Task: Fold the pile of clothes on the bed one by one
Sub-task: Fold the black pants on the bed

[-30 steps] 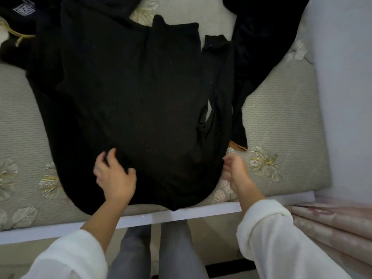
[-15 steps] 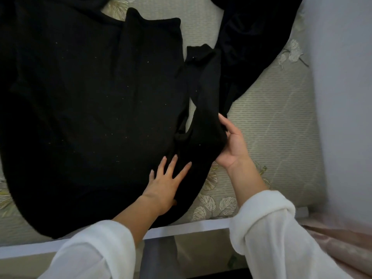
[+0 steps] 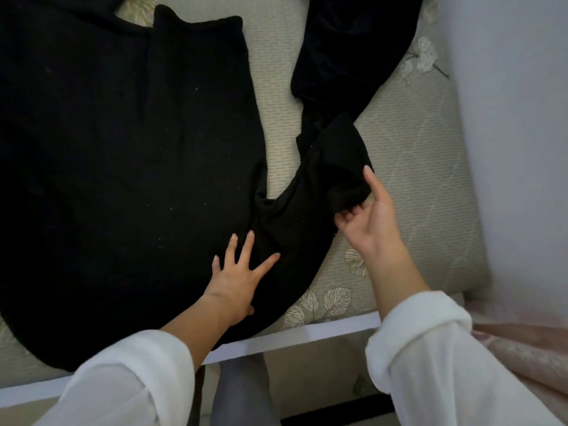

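Observation:
A large black knit top (image 3: 129,167) lies spread flat across the bed (image 3: 408,167), its hem reaching the near edge. My left hand (image 3: 238,279) presses flat on the lower right part of it, fingers spread. The top's right sleeve (image 3: 332,170) is pulled out sideways over the bedspread, and my right hand (image 3: 367,215) grips its cuff end, fingers curled under the fabric and thumb along its edge. More dark clothes (image 3: 347,41) lie at the upper right, touching the sleeve.
The bedspread is beige with leaf prints. A white bed frame rail (image 3: 295,339) runs along the near edge. A pale wall (image 3: 516,133) stands close on the right, with pink fabric (image 3: 522,348) below it. My grey trouser legs show under the rail.
My right hand has drawn the sleeve outward to the right, away from the body of the top. My left hand stays pressed on the top. The view has shifted slightly.

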Demonstrator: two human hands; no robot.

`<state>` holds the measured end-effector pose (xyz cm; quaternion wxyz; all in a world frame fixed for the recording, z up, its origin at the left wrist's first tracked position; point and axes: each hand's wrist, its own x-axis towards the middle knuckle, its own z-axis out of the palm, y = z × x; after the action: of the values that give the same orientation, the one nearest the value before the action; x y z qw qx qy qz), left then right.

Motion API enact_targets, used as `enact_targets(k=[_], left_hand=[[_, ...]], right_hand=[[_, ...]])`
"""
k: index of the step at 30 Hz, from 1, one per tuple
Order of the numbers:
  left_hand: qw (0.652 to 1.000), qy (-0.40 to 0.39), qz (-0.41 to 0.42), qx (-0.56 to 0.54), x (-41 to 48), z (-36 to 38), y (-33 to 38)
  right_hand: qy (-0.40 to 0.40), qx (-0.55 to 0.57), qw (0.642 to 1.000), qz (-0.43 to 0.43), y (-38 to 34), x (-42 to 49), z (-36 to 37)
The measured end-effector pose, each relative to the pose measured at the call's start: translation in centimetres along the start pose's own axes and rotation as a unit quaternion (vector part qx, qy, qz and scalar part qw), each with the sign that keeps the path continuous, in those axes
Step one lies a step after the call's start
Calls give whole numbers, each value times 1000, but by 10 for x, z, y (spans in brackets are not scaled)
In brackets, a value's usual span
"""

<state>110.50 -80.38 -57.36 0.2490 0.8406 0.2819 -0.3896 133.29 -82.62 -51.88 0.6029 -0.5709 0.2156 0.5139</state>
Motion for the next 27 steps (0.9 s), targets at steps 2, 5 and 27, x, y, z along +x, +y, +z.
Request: enact_targets(k=[2,5,27], left_hand=[[1000,2,-3,1,2,1,1],[1000,10,1,-11,6,1,2],[992,53,117,15,-32,38,-30]], right_hand=[[1,-60,998,-11,-10,8,13],[9,-24,1000,-4,-29,11,29],[-275,-833,440,-192,126,-21,149]])
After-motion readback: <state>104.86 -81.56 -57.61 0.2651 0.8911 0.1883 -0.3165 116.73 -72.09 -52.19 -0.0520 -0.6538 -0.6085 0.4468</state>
